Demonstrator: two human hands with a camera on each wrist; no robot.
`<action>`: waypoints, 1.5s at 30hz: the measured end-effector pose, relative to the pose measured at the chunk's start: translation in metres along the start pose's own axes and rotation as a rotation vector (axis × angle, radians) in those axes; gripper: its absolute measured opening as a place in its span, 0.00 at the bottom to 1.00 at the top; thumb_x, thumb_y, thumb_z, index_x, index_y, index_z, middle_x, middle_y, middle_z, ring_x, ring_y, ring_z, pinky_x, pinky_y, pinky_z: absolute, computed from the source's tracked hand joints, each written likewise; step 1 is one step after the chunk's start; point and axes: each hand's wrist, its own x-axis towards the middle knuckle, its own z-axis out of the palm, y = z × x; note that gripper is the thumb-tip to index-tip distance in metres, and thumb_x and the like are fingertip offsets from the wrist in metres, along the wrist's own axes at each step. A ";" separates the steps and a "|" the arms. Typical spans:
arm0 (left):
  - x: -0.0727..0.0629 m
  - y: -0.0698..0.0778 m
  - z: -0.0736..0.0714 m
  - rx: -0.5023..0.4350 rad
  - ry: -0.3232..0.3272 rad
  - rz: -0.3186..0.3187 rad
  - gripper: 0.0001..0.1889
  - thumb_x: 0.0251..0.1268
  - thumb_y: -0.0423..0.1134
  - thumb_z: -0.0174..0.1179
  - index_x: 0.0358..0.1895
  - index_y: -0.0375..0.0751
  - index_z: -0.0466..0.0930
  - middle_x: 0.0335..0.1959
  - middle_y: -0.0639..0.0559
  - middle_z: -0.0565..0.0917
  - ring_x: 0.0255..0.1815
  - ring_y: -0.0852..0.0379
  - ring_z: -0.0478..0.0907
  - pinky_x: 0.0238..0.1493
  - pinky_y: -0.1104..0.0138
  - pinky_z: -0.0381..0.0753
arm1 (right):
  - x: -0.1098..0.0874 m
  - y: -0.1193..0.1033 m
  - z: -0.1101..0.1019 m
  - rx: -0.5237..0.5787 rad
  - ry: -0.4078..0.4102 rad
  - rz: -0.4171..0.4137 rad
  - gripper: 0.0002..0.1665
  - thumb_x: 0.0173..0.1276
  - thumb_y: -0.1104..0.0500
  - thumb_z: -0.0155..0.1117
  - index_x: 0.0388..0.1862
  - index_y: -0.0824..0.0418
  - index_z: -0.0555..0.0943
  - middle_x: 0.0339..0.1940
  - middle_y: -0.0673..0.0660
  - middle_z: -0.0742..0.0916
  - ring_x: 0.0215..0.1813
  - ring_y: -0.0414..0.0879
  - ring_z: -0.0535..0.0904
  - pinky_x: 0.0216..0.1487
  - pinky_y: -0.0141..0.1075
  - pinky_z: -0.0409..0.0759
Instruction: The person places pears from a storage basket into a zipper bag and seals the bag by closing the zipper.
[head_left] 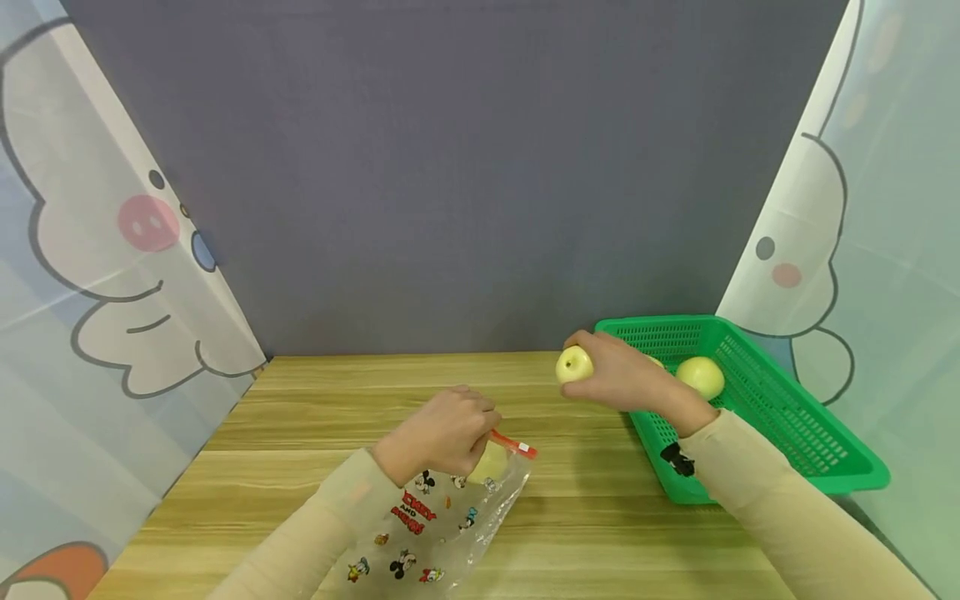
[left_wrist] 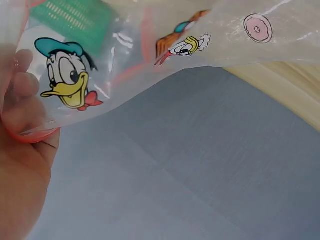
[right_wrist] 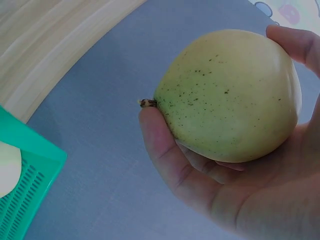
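In the head view my left hand point(head_left: 446, 429) grips the red-edged mouth of a clear plastic zip bag point(head_left: 450, 533) printed with cartoon figures. Its fingers point(left_wrist: 24, 87) show through the plastic in the left wrist view. Behind the bag's upper part a pale yellow fruit point(head_left: 489, 465) shows. My right hand point(head_left: 618, 372) holds a round, pale yellow-green fruit point(right_wrist: 230, 97) with dark specks and a short brown stem, raised between the bag and the green basket point(head_left: 847, 479). Thumb and fingers wrap its sides, one fingertip lying beside the stem.
At the right of the wooden table point(head_left: 330, 408) stands the basket, partly behind my right forearm, with another pale fruit point(head_left: 701, 377) in it. A grey panel point(head_left: 480, 175) rises at the table's back edge. Printed curtains point(head_left: 90, 250) hang on both sides.
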 end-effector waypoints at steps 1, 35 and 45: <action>0.000 -0.001 0.000 -0.025 0.009 -0.003 0.07 0.58 0.31 0.59 0.27 0.49 0.78 0.21 0.62 0.71 0.22 0.64 0.66 0.32 0.69 0.73 | 0.000 0.000 0.001 -0.003 0.003 -0.003 0.34 0.59 0.48 0.68 0.61 0.63 0.76 0.39 0.56 0.79 0.37 0.49 0.72 0.35 0.40 0.72; -0.010 0.020 0.001 0.348 -0.233 0.103 0.08 0.47 0.51 0.69 0.32 0.59 0.85 0.33 0.63 0.84 0.44 0.59 0.81 0.70 0.57 0.68 | 0.014 -0.006 0.038 0.068 -0.032 -0.022 0.33 0.57 0.49 0.70 0.60 0.61 0.76 0.38 0.54 0.79 0.36 0.47 0.73 0.34 0.40 0.74; -0.026 0.022 0.003 0.313 -0.093 0.115 0.09 0.45 0.49 0.66 0.25 0.55 0.75 0.23 0.62 0.77 0.33 0.59 0.76 0.70 0.57 0.68 | 0.017 -0.014 0.063 0.108 -0.015 -0.034 0.28 0.54 0.49 0.72 0.52 0.59 0.79 0.38 0.52 0.80 0.35 0.45 0.75 0.33 0.39 0.75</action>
